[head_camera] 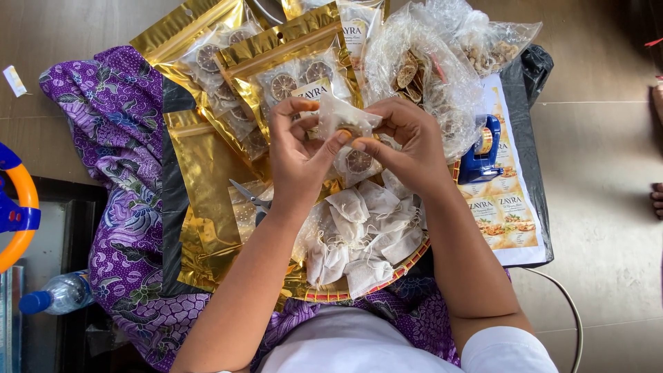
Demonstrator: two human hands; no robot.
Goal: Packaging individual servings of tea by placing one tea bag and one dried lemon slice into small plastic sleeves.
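Left hand and right hand both pinch a small white mesh pouch above a tray of white pouches.

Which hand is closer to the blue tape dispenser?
The right hand. It is just left of the blue tape dispenser and pinches a small white pouch. The left hand holds the same pouch from the other side, farther from the dispenser.
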